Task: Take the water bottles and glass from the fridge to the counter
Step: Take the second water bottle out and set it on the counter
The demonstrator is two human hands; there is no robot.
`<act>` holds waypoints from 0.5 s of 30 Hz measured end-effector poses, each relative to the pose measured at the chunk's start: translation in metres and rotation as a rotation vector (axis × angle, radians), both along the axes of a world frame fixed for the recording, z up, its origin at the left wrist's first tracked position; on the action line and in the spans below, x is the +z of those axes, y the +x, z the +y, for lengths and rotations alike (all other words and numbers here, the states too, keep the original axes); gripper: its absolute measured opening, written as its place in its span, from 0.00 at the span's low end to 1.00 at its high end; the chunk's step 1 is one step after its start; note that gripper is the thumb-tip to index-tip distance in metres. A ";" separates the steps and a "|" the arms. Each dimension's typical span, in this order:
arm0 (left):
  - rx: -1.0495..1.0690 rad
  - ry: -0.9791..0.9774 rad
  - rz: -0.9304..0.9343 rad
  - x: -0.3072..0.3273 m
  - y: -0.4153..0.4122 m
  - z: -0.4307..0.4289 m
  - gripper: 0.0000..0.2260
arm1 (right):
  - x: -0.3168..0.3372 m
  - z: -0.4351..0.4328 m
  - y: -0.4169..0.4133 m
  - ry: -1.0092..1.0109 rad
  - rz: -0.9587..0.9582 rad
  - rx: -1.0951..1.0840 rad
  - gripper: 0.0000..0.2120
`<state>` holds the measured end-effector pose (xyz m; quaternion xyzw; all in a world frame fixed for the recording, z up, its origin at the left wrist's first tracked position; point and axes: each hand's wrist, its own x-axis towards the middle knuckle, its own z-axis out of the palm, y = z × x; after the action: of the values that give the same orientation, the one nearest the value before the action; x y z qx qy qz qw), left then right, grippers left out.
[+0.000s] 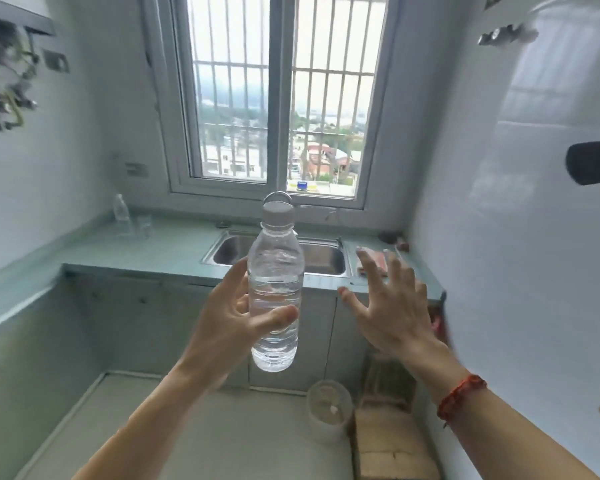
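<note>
My left hand (236, 313) grips a clear water bottle (276, 271) with a pale cap, held upright in mid-air in front of the sink. To the right of the bottle, my right hand (392, 303) is spread wide, fingers apart, holding nothing and not touching it. On the green counter (153, 251) at the far left corner stands another clear bottle (121, 214). A small glass (144, 225) is next to that bottle.
A steel sink (323, 258) is set in the counter under a barred window (278, 98). Small reddish items (378, 261) lie right of the sink. On the floor at the lower right stand a white bucket (328, 410) and stacked cardboard boxes (392, 441). A dark object (591, 162) juts from the right wall.
</note>
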<state>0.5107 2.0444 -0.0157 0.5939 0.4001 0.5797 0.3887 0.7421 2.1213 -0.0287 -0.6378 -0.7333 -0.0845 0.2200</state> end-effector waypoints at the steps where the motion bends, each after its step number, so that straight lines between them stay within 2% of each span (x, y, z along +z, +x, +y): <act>1: 0.032 -0.006 -0.008 -0.001 -0.013 -0.002 0.30 | -0.001 0.005 -0.015 -0.001 -0.002 0.034 0.36; 9: 0.193 -0.021 -0.023 -0.005 -0.115 -0.006 0.29 | -0.010 0.040 -0.137 -0.008 0.006 0.222 0.37; 15: 0.251 -0.021 -0.055 -0.009 -0.176 -0.002 0.31 | -0.022 0.056 -0.210 0.003 0.016 0.276 0.36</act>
<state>0.3343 2.0425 -0.0243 0.5191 0.4662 0.6358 0.3302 0.5322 2.1778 -0.0512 -0.5312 -0.8122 -0.0494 0.2360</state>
